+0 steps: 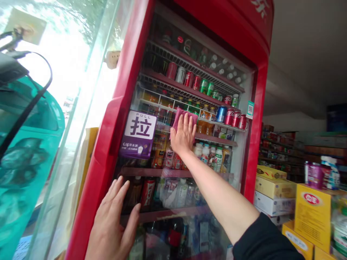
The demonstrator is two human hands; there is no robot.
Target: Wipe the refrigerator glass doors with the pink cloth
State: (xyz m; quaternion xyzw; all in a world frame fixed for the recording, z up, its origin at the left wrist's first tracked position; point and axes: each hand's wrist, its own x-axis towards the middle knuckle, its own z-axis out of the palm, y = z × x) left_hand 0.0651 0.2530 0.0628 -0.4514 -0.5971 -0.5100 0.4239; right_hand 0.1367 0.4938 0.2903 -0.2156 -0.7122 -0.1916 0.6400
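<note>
My right hand (184,134) lies flat on a pink cloth (177,119) and presses it against the glass door of a red drinks fridge (108,133). The fingers point up, and the cloth shows around them. Lower down, my left hand (112,224) holds nothing, its fingers raised and the thumb apart. It is close to the door's left edge; whether it touches the glass I cannot tell. Between the hands, a purple and white "PULL" sticker (138,134) is stuck on the door. Behind the glass stand shelves of cans (189,78) and bottles (219,159).
To the right are stacked cartons (275,186) and a yellow box (311,216) with purple containers (316,175) on top. A clear panel (73,119) stands left of the fridge, with a teal object (29,144) beyond it. Stocked shelves (282,153) fill the background.
</note>
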